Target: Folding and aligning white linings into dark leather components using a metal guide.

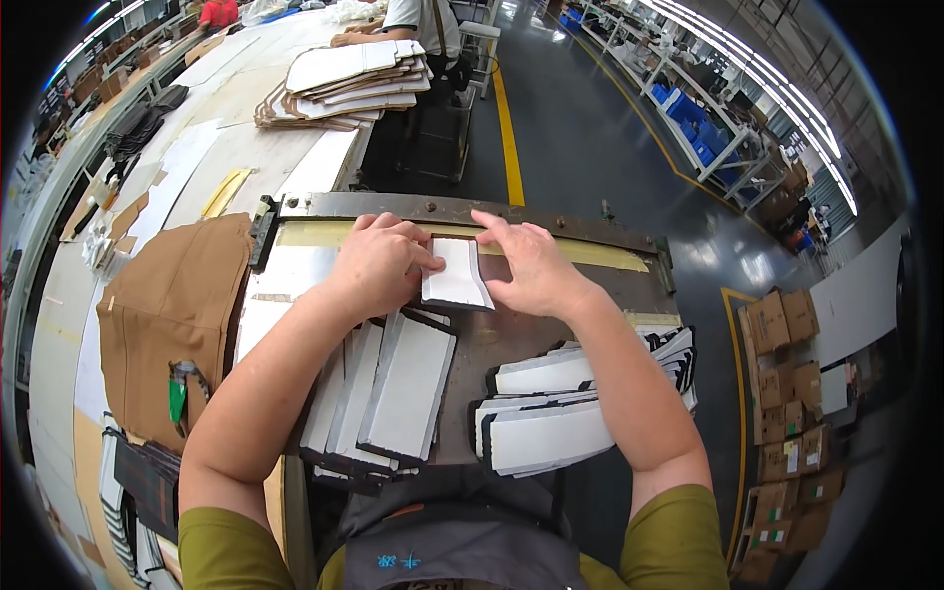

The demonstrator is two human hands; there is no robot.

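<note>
A small white panel with dark edges (454, 270) lies on the metal work plate (470, 344), close to the bar along its far side. My left hand (382, 258) is curled at the panel's left side, its fingertips pressed on the white face. At the right edge, my right hand (536, 267) has thumb and forefinger spread apart, the thumb tip against the panel's edge. Below my left forearm is a pile of longer white panels with black edges (411, 385). A second, fanned pile of similar panels (546, 438) lies partly under my right forearm.
A metal bar (447, 208) runs across the plate's far edge. Brown sheets (182, 310) and a green-handled tool (178, 395) lie at left. Farther off are stacked white panels (349, 74) and a co-worker (418, 25). Cardboard boxes (782, 383) stand at right.
</note>
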